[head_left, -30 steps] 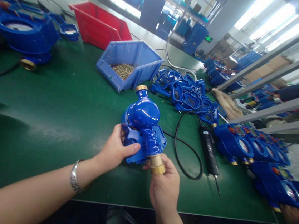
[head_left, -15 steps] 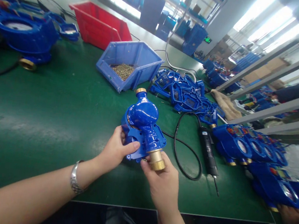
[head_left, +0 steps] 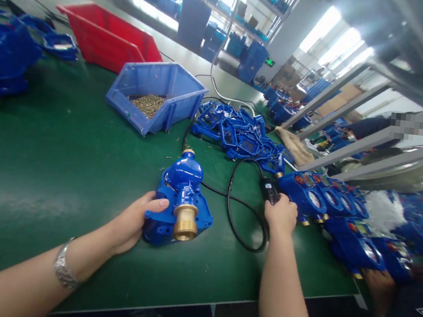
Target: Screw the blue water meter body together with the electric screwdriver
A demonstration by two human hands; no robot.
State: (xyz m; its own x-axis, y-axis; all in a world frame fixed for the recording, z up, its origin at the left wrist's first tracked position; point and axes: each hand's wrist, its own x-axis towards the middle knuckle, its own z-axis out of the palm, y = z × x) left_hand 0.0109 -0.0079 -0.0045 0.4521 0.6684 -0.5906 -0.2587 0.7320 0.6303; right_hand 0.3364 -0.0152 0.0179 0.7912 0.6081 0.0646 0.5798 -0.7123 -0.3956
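1. Wrist and forearm of the left hand [head_left: 132, 218] lie low over the green worktop [head_left: 43, 159], a metal bracelet [head_left: 63, 270] at the wrist; its fingers are curled against the near left side of the blue water meter body [head_left: 179, 200], thumb on top, steadying it rather than enclosing it. One-sided contact means a push from the right could slide or roll the body.
2. Meter body rests on the worktop with its brass threaded end [head_left: 185, 222] pointing toward the viewer. The rounded casting sits on a narrow base; if the steadying hand lifts, it may tip and the thread may get knocked.
3. Right hand [head_left: 281, 215] is clenched around the black electric screwdriver [head_left: 269, 190], just right of the meter body. Its black cable [head_left: 239, 233] loops on the worktop between hand and meter; lifting the tool could drag the loop against the body and shift it.
4. Row of finished blue meters [head_left: 324, 202] lies touching or just beside the right hand; a wide swing of the tool could strike them.
5. Pile of blue covers [head_left: 241, 134] and a blue bin of small screws [head_left: 153, 96] stand farther back, loose screws scattered beside the bin; these could roll under the work. A red bin [head_left: 103, 39] stands behind.
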